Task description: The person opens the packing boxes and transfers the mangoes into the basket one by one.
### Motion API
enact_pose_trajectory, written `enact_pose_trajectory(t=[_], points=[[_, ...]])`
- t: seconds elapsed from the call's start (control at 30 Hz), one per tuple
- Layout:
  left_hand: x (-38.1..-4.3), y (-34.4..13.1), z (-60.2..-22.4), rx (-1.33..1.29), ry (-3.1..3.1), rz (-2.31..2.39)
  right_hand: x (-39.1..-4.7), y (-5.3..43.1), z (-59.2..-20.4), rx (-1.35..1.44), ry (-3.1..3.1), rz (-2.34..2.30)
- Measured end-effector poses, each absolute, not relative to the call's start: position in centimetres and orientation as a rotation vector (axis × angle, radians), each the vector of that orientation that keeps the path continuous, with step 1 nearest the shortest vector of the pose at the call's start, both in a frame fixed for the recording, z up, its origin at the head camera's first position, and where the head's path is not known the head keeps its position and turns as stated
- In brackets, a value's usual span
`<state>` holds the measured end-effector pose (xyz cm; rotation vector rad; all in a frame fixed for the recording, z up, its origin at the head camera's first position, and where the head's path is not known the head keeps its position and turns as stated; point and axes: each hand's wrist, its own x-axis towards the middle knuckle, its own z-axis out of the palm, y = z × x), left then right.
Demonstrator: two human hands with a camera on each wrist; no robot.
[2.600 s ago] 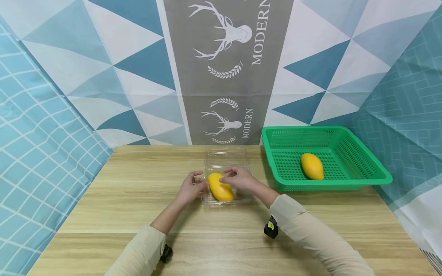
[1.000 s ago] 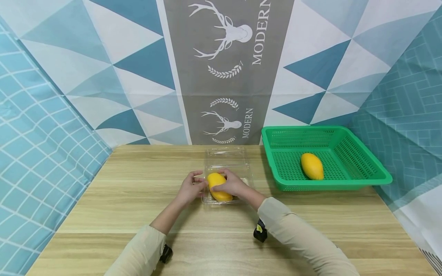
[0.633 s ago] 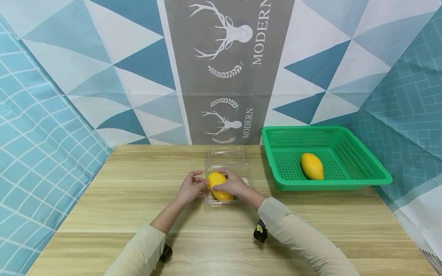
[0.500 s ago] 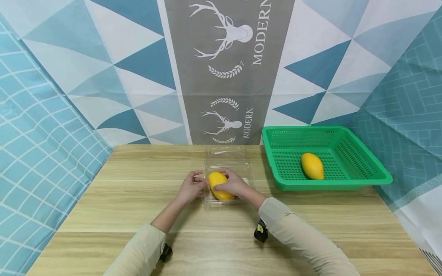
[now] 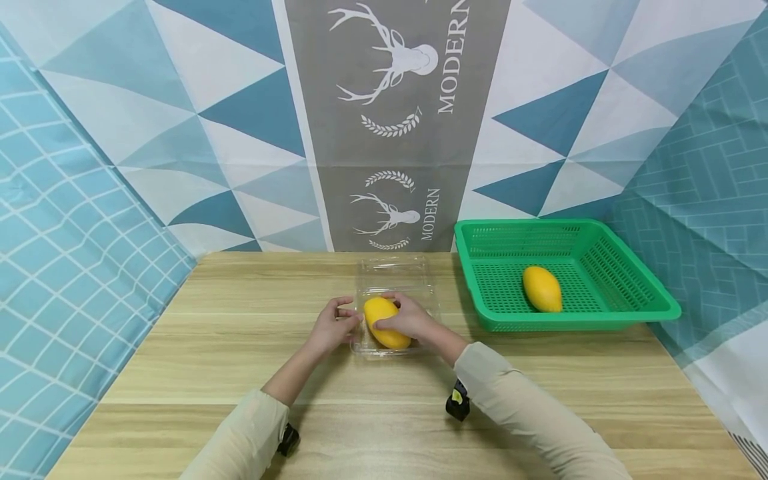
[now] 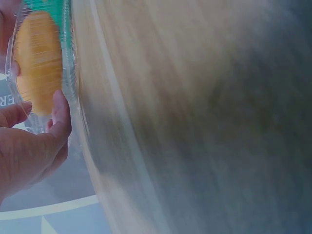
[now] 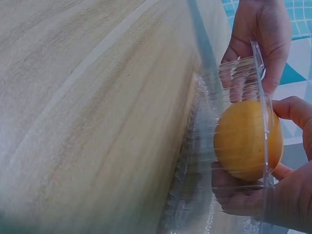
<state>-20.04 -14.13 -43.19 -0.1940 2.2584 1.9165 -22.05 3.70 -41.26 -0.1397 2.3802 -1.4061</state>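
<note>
A yellow mango (image 5: pixel 389 325) lies in the base of a clear plastic clamshell box (image 5: pixel 367 349), whose lid is folded back behind it. My right hand (image 5: pixel 414 316) grips this mango from the right, thumb on the near side and fingers round the far side. At the left side of the box, my left hand (image 5: pixel 331 327) pinches the wall between thumb and fingers. The right wrist view shows the mango (image 7: pixel 243 141) through the clear wall, the left hand (image 7: pixel 261 39) at the box's far end.
A green plastic basket (image 5: pixel 600 321) stands at the right back of the wooden table (image 5: pixel 384 413), with another mango (image 5: pixel 543 289) in it. Patterned cloth (image 5: pixel 384 147) hangs behind the table and along both sides.
My right hand has gone from fingertips over the mango to a grip round it. The mango has shifted slightly right within the box. My left hand stays where it was.
</note>
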Motion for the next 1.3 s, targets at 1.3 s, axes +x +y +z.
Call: enact_pose_trajectory(t=[1.3], points=[[-19.8,-14.1,-43.1,-0.168,2.271,1.92,-22.2,6.2,-38.4,-0.131,2.417,-1.396]])
